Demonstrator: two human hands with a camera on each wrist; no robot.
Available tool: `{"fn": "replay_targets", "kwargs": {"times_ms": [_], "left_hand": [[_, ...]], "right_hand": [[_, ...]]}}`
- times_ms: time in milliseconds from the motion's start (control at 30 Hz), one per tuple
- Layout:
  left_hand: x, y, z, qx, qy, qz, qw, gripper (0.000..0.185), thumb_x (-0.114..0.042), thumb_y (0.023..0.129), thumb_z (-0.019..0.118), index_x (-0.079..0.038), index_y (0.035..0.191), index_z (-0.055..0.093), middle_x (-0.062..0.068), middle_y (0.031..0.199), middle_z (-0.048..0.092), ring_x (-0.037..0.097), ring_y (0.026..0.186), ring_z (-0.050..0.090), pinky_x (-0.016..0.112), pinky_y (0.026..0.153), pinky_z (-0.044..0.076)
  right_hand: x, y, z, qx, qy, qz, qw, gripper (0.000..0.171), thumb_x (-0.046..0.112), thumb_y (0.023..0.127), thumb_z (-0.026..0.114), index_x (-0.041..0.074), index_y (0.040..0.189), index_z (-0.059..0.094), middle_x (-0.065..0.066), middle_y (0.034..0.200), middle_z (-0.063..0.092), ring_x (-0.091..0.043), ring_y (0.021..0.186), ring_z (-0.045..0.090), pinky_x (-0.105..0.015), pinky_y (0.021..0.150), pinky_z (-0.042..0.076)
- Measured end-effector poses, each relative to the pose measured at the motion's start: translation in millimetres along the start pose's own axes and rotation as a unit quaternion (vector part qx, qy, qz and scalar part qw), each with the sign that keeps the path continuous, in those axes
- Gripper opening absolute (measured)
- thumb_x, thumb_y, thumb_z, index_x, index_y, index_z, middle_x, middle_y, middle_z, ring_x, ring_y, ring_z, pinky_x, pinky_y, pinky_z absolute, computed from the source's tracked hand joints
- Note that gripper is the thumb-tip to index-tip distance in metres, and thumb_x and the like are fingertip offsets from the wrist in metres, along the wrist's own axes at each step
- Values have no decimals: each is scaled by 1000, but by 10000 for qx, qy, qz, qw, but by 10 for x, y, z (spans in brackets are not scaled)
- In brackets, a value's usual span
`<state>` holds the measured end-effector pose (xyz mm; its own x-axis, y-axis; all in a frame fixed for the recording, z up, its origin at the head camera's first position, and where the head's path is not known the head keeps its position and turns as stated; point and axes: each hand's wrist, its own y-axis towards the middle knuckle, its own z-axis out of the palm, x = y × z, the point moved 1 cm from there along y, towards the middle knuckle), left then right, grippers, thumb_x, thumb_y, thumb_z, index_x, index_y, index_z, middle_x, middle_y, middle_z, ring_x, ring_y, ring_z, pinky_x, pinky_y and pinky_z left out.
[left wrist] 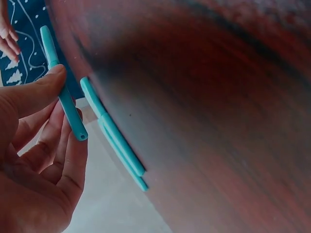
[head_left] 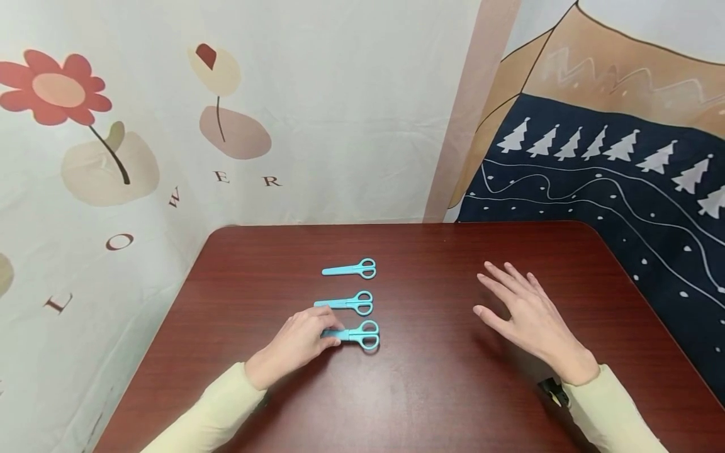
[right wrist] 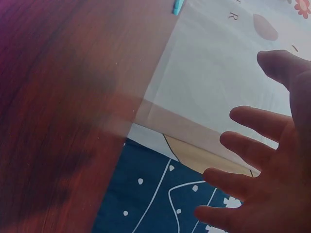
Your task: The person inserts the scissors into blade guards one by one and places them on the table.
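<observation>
Three pairs of light blue scissors, their blades in matching covers, are stacked in a column in the head view with handle loops to the right. My left hand [head_left: 297,336] pinches the nearest scissors [head_left: 354,335] at the covered blade end, thumb on one side and fingers on the other. In the left wrist view the held scissors [left wrist: 73,119] appear edge-on, raised off the table. Lying on the table beyond are the middle scissors [head_left: 345,303] and the far scissors [head_left: 349,270]. My right hand [head_left: 529,318] hovers over the right side, fingers spread, holding nothing.
The dark red-brown wooden table [head_left: 430,377] has rounded far corners. Behind it hangs a pale cloth [head_left: 351,126] printed with flowers and letters. A navy cloth [head_left: 566,182] with white trees covers the right side. A small black device [head_left: 553,391] is on the right wrist.
</observation>
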<state>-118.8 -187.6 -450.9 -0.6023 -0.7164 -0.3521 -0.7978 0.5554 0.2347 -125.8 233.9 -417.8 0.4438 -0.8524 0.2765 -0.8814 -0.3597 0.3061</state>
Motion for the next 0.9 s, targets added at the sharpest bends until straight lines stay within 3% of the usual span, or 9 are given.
{"fn": "replay_targets", "kwargs": {"times_ms": [433,733,900], "left_hand": [[28,5,83,271,-5,-149,9995,17,-15,79,91,-17,90,77,-10,85,63,6,73,54,24,60,46],[46,56,101,529,-462,-334,9970,14,-13,80,89,-16,88,78,-10,82,62,8,72,57,22,60,46],[56,53,109,630,-546,-316,9960,17,-17,82,89,-14,96,80,-8,88,65,8,76,57,24,64,47]], "right_hand": [[21,6,-25,40,-2,-52,10000,62,43,94,74,10,145,61,-13,157,48,-43,145,38,-71,112,29],[-16,6,29,69,-37,-53,10000,60,44,94,74,9,141,63,-13,157,48,-43,146,38,-71,111,30],[-6,-2,55,90,19,-24,10000,60,44,94,74,10,142,63,-14,156,48,-44,145,38,-72,110,30]]}}
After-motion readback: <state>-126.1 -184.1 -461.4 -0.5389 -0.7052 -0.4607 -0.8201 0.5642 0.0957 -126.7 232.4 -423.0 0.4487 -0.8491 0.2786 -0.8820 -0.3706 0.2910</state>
